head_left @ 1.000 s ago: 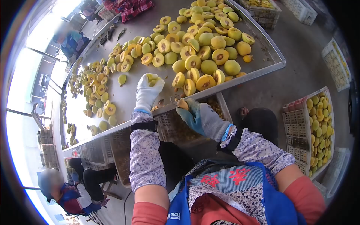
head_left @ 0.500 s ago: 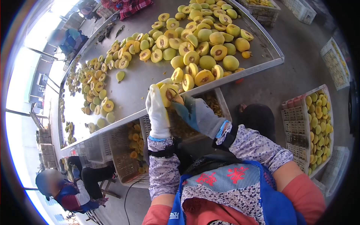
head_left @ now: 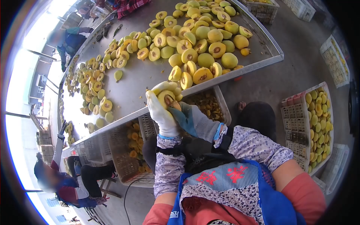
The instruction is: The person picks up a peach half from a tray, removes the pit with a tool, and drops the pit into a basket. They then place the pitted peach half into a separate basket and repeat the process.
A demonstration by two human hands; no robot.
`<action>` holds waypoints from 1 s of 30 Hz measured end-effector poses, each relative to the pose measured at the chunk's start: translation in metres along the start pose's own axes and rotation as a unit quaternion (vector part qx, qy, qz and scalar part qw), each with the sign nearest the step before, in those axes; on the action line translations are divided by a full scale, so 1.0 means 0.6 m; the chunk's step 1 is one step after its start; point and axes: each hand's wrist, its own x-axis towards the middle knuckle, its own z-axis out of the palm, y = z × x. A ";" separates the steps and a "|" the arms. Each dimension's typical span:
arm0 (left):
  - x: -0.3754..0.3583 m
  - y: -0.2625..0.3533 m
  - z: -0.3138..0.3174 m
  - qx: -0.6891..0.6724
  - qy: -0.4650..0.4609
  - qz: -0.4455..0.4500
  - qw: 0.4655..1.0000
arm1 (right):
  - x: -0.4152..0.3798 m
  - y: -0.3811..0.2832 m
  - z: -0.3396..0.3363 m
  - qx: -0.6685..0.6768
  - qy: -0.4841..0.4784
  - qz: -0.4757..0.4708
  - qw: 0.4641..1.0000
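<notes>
My left hand (head_left: 162,114), in a white glove, is wrapped round a halved yellow peach (head_left: 164,98), its cut face and brown pit cavity turned toward my right hand. My right hand (head_left: 193,119), in a grey and blue glove, is closed with its fingertips at the middle of the cut face. Something small and tan shows at those fingertips; I cannot make out what it is. Both hands are just off the near edge of the metal table (head_left: 138,84), above a crate of peach scraps (head_left: 206,107).
Many peach halves (head_left: 189,56) lie on the raised-rim table. Below its edge stands a brown crate (head_left: 122,150) with orange pieces. A full crate of peaches (head_left: 318,127) is at right. One co-worker (head_left: 67,183) sits at lower left, another person (head_left: 69,41) at upper left.
My left hand has tilted and shifted slightly right and down with the peach half; my right fingers have moved in closer against its centre. The seated co-worker now reaches toward the table.
</notes>
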 end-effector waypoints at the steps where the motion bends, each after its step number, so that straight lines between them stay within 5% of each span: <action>1: -0.004 -0.001 0.000 0.001 0.000 0.000 1.000 | -0.002 0.002 0.002 0.001 0.000 0.000 1.000; 3: -0.008 -0.001 0.001 0.080 -0.009 0.069 0.994 | -0.001 0.009 0.006 -0.102 0.027 0.020 0.994; 7: -0.018 0.012 0.015 0.070 0.001 0.063 0.996 | 0.002 0.026 0.011 -0.052 0.036 0.001 0.998; 9: -0.005 -0.008 -0.010 0.197 -0.071 0.183 0.961 | 0.003 0.033 0.008 -0.036 0.029 -0.021 0.999; 13: -0.002 -0.012 -0.023 0.262 -0.057 0.187 0.945 | 0.000 0.011 -0.003 -0.062 -0.002 0.024 0.998; 15: 0.004 -0.002 -0.030 0.108 -0.075 0.021 0.991 | -0.004 0.011 -0.004 -0.045 -0.009 0.033 0.998; 19: 0.007 0.035 -0.024 0.109 -0.101 -0.110 0.983 | -0.012 0.001 -0.005 -0.042 -0.010 0.075 0.996; 22: 0.001 0.015 -0.018 0.067 -0.078 -0.048 0.993 | -0.013 0.017 -0.002 -0.025 -0.011 0.041 0.999; 24: -0.002 -0.008 -0.018 0.220 -0.075 0.153 0.960 | -0.004 0.065 0.006 -0.037 0.034 -0.103 0.993; 28: -0.002 -0.019 -0.023 0.200 -0.092 0.164 0.961 | -0.013 0.007 0.004 0.040 0.044 0.036 0.998; 30: -0.002 -0.016 -0.024 0.328 -0.103 0.283 0.895 | -0.018 -0.002 0.000 0.003 0.019 0.041 0.999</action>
